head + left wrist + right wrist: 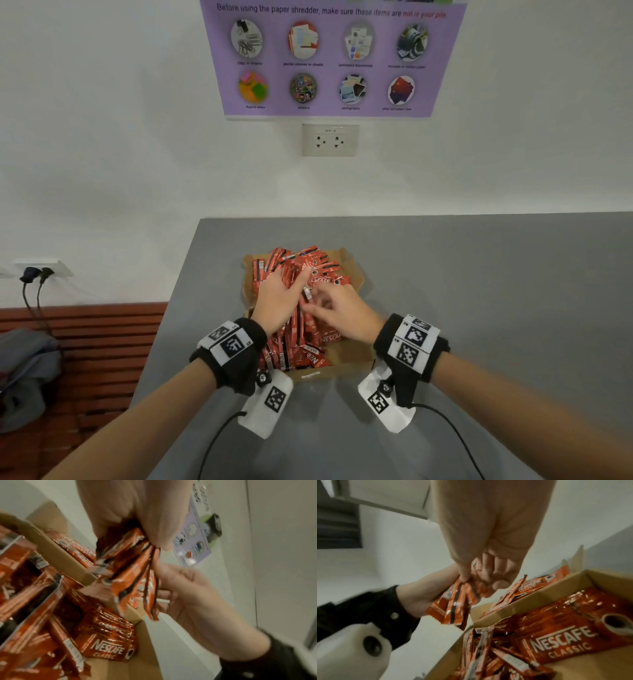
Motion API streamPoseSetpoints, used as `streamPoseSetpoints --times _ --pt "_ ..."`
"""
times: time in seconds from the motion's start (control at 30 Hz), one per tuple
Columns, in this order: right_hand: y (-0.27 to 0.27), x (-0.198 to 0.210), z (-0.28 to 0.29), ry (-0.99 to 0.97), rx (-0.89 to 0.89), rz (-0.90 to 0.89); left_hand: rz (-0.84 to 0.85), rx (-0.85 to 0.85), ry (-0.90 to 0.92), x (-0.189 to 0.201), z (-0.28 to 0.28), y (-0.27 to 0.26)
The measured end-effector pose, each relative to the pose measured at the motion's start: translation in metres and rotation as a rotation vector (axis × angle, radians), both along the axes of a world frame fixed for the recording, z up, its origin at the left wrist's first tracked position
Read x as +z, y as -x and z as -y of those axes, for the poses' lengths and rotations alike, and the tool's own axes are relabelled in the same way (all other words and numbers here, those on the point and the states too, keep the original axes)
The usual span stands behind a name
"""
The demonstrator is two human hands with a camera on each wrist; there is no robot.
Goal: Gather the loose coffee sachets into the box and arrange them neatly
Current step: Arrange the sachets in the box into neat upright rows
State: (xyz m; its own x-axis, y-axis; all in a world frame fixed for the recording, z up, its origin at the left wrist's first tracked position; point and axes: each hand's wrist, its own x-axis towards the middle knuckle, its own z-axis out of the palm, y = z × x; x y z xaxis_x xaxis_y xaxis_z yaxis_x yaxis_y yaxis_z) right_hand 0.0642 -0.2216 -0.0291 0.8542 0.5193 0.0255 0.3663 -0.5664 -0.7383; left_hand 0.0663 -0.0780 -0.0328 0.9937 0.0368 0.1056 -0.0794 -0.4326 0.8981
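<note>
Over the cardboard box (356, 361), your left hand (279, 301) gripped a bunch of Nescafé sachets (137, 574). Your right hand (339, 313), just beside it, pinched that bunch's edge. Beyond, more sachets (308, 263) lay heaped inside the box.

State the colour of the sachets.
Red with black stripes and white lettering, the coffee sachets show best in the right wrist view.

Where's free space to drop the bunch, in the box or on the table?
Bare cardboard floor shows in the box at its near-right corner, beside the flat Nescafe pack. Grey table right of the box is open. The sachets crowd the far and left parts, under the left hand and right hand.
</note>
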Motion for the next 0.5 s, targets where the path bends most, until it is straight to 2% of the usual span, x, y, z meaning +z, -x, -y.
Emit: streamPoseSetpoints --times 0.13,0.23,0.3,0.4,0.5 --pt "-0.006 0.002 0.006 -0.098 -0.050 0.028 -0.103 -0.053 0.047 -0.002 -0.007 -0.002" --pt "-0.014 0.004 0.014 -0.025 -0.110 0.172 -0.216 -0.065 0.184 -0.004 -0.016 -0.005" --pt "-0.017 0.005 0.019 -0.018 -0.123 0.241 -0.304 -0.131 0.243 0.000 -0.020 -0.002" --pt "-0.013 0.000 0.018 -0.089 -0.071 0.281 -0.372 -0.285 0.239 0.006 -0.017 0.003" --pt "-0.009 -0.004 0.016 -0.202 -0.056 0.239 -0.360 -0.230 0.286 0.005 -0.015 0.003"
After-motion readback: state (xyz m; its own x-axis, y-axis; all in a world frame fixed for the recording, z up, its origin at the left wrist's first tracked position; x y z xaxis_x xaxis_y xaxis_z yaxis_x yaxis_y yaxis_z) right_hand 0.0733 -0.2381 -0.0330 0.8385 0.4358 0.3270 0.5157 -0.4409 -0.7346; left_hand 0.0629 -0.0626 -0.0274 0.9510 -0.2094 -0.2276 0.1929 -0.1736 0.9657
